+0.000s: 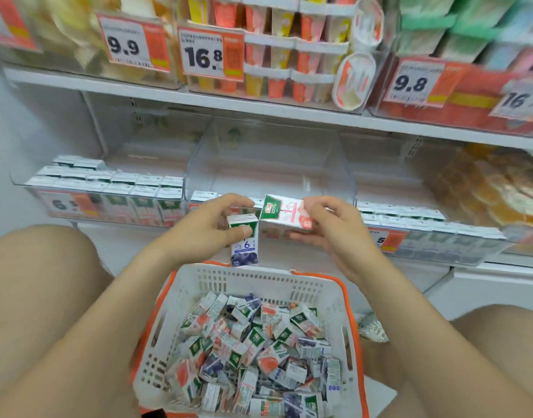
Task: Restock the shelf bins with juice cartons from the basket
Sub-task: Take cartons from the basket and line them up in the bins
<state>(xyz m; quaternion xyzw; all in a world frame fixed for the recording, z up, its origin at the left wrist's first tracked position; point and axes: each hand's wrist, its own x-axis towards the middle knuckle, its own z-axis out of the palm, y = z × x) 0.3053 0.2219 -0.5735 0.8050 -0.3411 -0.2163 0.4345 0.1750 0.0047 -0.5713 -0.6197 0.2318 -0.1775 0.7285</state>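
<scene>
**Item in hand.** The small white-and-purple blueberry juice carton with a green top was held upright in the left hand. The thumb and fingers pinched its upper part, above the far rim of the basket. Just beside it, the white-and-pink juice carton lay tilted on its side in the right hand, whose fingers were curled round it. Both cartons were level with the front edge of the lower shelf.

**Source.** The white perforated plastic basket with an orange rim stood on the floor between the person's bare knees. It held a deep, loose heap of mixed pink, purple and green-topped cartons.

**Bins.**
- The clear plastic middle bin showed only a thin front row of cartons, partly hidden by the hands. Behind that row it was bare to the back.
- The clear left bin carried several ordered rows of green-topped cartons, with space behind them.
- The clear right bin carried a few front rows, also with space behind.

**Assessment.**
- Restocking appeared partly done. The left bin was furthest along, while the middle bin was barely begun.
- The heap in the basket indicated that most of the work remained.
- The two held cartons differed in flavour and probably belonged in separate bins.

**Surroundings.** The upper shelf bore dessert cups and an orange-and-white price tag.
</scene>
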